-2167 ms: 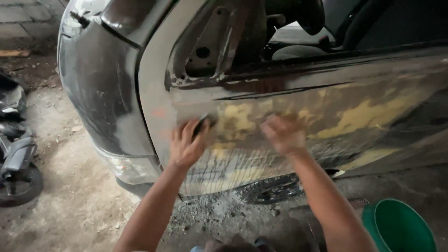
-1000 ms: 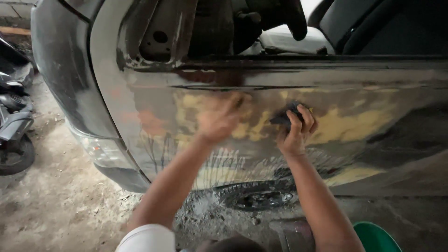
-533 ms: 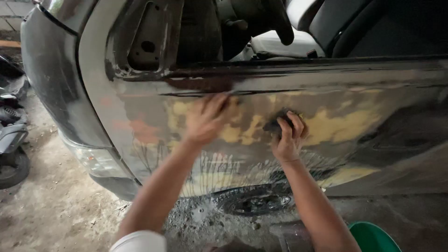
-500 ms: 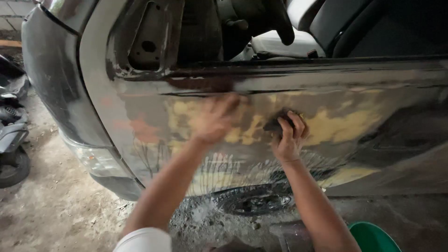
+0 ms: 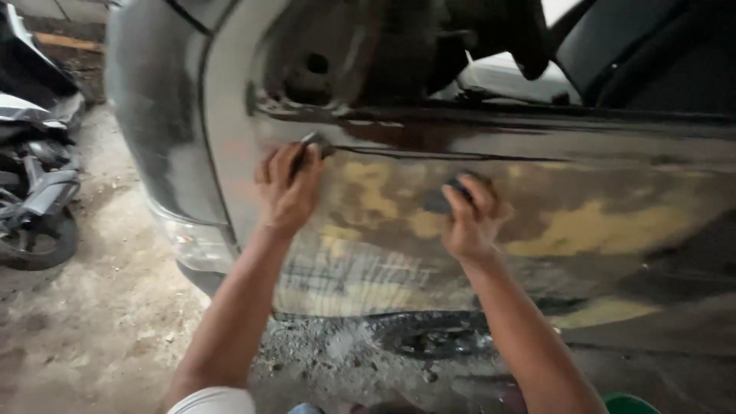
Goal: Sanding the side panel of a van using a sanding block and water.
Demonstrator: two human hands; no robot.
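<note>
1. We have both hands up on the car door panel (image 5: pixel 552 253), which fills the far side of the view from left of centre to the right edge.
2. Our left hand (image 5: pixel 287 188) is pressed on the panel near its left end, just under the dark crease line. Fingers are curled round a small dark sanding pad (image 5: pixel 313 144); only its top corner shows above the fingertips.
3. Our right hand (image 5: pixel 469 218) sits further right and a bit lower, approx. mid-panel. It's closed on a second dark pad (image 5: pixel 441 201), which pokes out to the left of the fingers and lies flat against the metal.
4. The two hands are well apart, w/ a patch of yellowish filler (image 5: pixel 368 192) between them.
5. More filler (image 5: pixel 598 230) spreads as a wide blotch to the right of the right hand; the paint around both patches looks dull and rubbed.
6. Below the hands the panel is wet, w/ pale streaks running down to its bottom edge.
7. Above the crease, the door's upper frame (image 5: pixel 322 69) is stripped, w/ openings and dark inner parts showing.
8. Left of the door: the car's dark, curved body panel (image 5: pixel 157 115).
9. Far left: part of a motorbike (image 5: pixel 34 199) standing on the dirt floor (image 5: pixel 100 322).
10. Near bottom right edge: the rim of a green bucket (image 5: pixel 632 400), just beside our right forearm.
</note>
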